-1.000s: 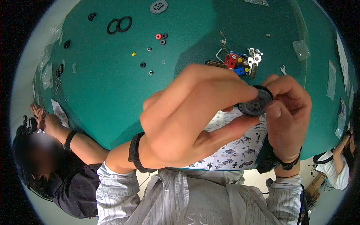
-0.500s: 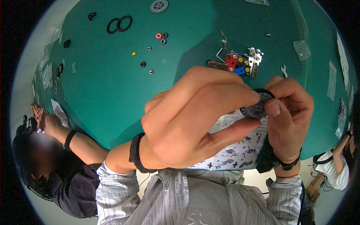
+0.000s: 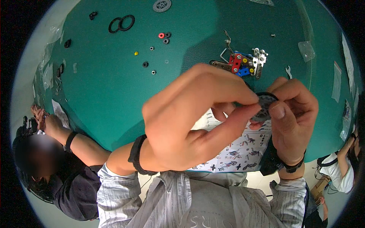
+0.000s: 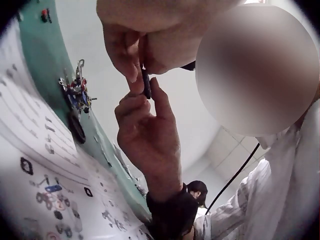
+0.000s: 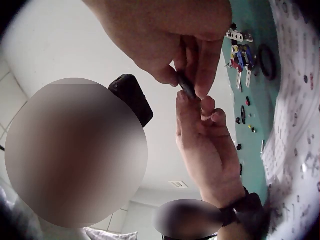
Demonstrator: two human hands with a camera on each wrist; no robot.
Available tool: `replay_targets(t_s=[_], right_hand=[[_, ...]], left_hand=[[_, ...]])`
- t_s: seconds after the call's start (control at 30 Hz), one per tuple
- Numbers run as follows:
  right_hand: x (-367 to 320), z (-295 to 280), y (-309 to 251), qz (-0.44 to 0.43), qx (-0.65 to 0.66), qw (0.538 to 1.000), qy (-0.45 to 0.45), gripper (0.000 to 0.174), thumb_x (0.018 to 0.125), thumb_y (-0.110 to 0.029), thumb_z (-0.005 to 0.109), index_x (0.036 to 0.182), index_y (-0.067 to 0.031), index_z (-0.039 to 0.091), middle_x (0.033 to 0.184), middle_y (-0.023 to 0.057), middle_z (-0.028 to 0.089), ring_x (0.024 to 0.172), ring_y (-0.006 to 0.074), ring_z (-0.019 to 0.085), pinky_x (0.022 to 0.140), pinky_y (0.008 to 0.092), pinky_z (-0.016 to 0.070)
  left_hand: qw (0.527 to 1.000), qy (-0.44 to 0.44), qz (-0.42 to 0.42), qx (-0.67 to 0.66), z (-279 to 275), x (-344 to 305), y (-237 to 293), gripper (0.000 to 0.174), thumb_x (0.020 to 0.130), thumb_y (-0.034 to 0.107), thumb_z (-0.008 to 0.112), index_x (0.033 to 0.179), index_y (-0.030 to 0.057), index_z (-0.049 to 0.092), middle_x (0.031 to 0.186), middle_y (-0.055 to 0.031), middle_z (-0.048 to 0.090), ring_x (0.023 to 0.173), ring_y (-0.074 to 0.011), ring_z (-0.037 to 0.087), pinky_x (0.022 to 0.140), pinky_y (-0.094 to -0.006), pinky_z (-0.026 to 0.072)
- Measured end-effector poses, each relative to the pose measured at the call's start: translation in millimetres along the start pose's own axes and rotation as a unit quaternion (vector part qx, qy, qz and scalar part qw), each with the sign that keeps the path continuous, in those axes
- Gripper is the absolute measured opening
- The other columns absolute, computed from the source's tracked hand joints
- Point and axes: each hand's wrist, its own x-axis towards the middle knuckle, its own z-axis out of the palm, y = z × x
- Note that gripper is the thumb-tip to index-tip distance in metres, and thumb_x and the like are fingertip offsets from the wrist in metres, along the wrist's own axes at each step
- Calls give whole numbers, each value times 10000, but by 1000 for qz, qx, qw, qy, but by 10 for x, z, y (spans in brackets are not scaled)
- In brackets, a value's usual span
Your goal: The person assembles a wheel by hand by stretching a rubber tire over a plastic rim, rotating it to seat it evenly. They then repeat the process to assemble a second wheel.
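Observation:
A small grey spoked wheel with a black tyre (image 3: pixel 263 111) is held up above the table between both hands. My left hand (image 3: pixel 186 117) pinches its left edge between thumb and fingertips. On the other side my right hand (image 3: pixel 295 114) grips the rim with its thumb in front and fingers behind. The left wrist view shows the wheel (image 4: pixel 146 85) edge-on, a thin dark disc between the fingertips of both hands. Behind the hands lies a partly built model (image 3: pixel 241 64) of red, blue and silver metal pieces. A black tyre ring (image 5: pixel 266 62) rests beside that model in the right wrist view.
A printed instruction sheet (image 3: pixel 243 152) lies under the hands. Farther off are two black rings (image 3: pixel 126 24), a grey wheel disc (image 3: pixel 162 5), a red bushing (image 3: pixel 161 35) and a small wrench (image 3: pixel 288 72). Other people sit at both sides, one with a forearm (image 3: pixel 89 150) at the left.
My left thumb and fingertips have drawn together from a wider grip around the wheel to a pinch at its left edge. The wheel has tilted and shifted slightly right; my right hand keeps its hold.

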Motion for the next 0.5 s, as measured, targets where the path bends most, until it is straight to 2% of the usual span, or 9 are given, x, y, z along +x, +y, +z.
replay_targets(t_s=[0.17, 0.27, 0.33, 0.4, 0.5], right_hand=[[8, -12, 4, -7, -12, 1000, -9, 264, 805, -206, 686, 792, 19, 550, 752, 77, 549, 663, 117, 482, 580, 227, 383], [0, -18, 8, -11, -13, 1000, -12, 248, 817, -196, 678, 801, 20, 557, 752, 84, 556, 652, 118, 497, 567, 224, 395], [-10, -2, -12, -5, -8, 1000, -6, 235, 823, -186, 673, 805, 20, 561, 752, 84, 558, 650, 117, 502, 565, 224, 397], [-15, 6, -22, -14, -22, 1000, -2, 226, 828, -178, 670, 810, 21, 564, 751, 81, 558, 654, 116, 499, 573, 224, 394], [-12, -9, 8, -57, -65, 996, -1, 228, 829, -177, 670, 813, 25, 566, 751, 72, 555, 665, 113, 489, 593, 221, 376]], left_hand=[[997, 14, -53, -52, 20, 0, 24, 280, 726, -150, 628, 979, -88, 526, 945, -193, 580, 764, -179, 630, 661, -248, 551], [997, 7, -47, -59, 11, 7, -10, 294, 729, -132, 638, 1001, -83, 537, 939, -183, 595, 761, -156, 628, 668, -229, 517], [992, 4, -85, -92, 9, 21, 1, 291, 736, -115, 643, 1012, -80, 555, 930, -168, 605, 762, -140, 621, 678, -219, 489], [973, 9, -169, -157, 23, 49, 78, 277, 746, -96, 645, 1014, -77, 580, 918, -146, 616, 766, -125, 609, 694, -215, 461], [980, -16, -158, -123, 10, 40, 39, 241, 754, -76, 654, 991, -71, 614, 894, -118, 622, 771, -122, 586, 707, -228, 452]])
